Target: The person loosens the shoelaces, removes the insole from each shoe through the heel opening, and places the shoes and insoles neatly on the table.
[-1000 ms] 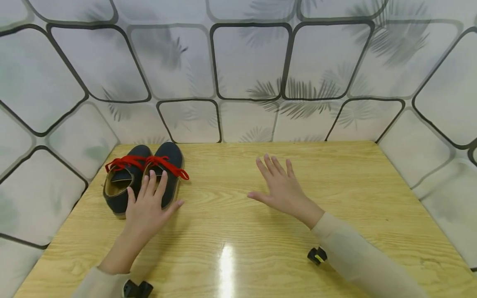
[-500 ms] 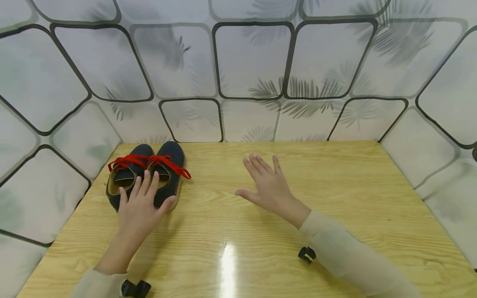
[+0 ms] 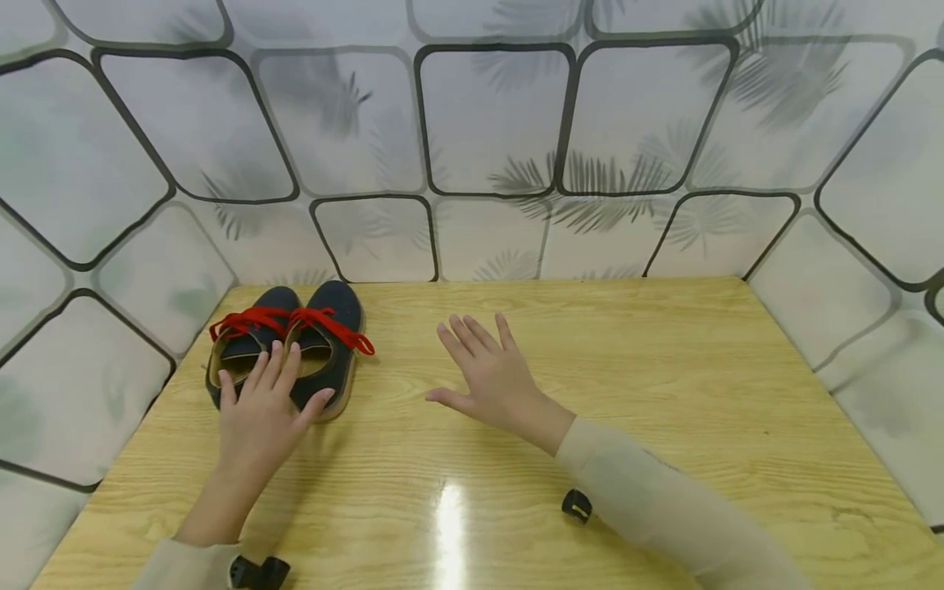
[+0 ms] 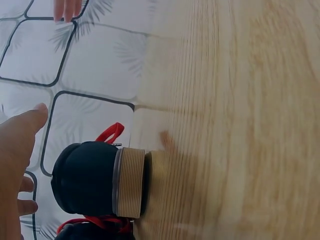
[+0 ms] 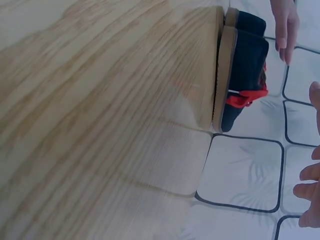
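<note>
Left hand [image 3: 258, 418] and right hand [image 3: 497, 381] are both empty, their fingers extended and spread. Head view: a pair of dark navy low shoes [image 3: 335, 378] with red laces [image 3: 339, 328] stands side by side at the far left of a yellow wood-grained tabletop [image 3: 664, 344], toes toward the white wall covering [image 3: 494, 123] with dark rounded outlines and grey leaf prints. Left fingers overlap the rear of the shoes in line of sight; the right hand lies to the right of the pair, well apart. Beige cloth sleeves [image 3: 671, 508] cover the forearms. Left wrist view (tilted): one heel with its tan ribbed sole [image 4: 131, 182] rests on the tabletop, a visible gap separating it from the left thumb; right fingertips enter at the upper edge. Right wrist view (tilted): the shoes appear side-on, left fingers near them, right fingers at the margin, clear of the pair.
</note>
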`<state>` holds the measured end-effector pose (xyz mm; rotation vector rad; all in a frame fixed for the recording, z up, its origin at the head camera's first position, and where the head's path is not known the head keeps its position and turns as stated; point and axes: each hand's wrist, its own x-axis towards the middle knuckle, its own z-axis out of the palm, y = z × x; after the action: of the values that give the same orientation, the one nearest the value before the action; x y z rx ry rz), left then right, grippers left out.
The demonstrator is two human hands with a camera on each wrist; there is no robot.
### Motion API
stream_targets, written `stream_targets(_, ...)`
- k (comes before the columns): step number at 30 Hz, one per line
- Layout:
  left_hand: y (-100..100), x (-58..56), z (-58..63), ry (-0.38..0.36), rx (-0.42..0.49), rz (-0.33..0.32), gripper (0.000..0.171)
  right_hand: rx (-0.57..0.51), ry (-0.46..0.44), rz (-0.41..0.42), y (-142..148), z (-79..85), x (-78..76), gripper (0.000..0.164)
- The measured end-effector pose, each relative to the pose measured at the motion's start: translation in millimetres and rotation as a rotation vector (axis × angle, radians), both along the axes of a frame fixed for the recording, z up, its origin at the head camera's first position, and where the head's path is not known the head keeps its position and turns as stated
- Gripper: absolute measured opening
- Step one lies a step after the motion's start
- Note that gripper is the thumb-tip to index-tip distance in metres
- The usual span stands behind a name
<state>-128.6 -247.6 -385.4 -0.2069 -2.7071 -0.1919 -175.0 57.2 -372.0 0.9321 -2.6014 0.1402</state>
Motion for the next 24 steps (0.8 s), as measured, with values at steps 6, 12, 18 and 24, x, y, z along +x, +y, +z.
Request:
stream_targets(6,-5,0.7,-6.0,0.104,0.031,-0.043,0.071,-0.035,0.097,0.054,-15,-3.1,-1.1,0.081)
stream_targets(12,-10,-2.2,-11.9,0.221,0.08,-0.106,0.084,-0.052,0.177,0.07,-27,-8.1,-8.6,0.075)
stream_targets(18,-11,-6.9,-16.9,0.345,0.148,-0.152,0.085,-0.067,0.209,0.094,-42,-8.3,-14.6,0.068)
stream_targets(24,-11,-8.4,-20.1,0.439,0.167,-0.182,0.083,-0.067,0.217,0.091,-54,-17.5,-18.6,0.064)
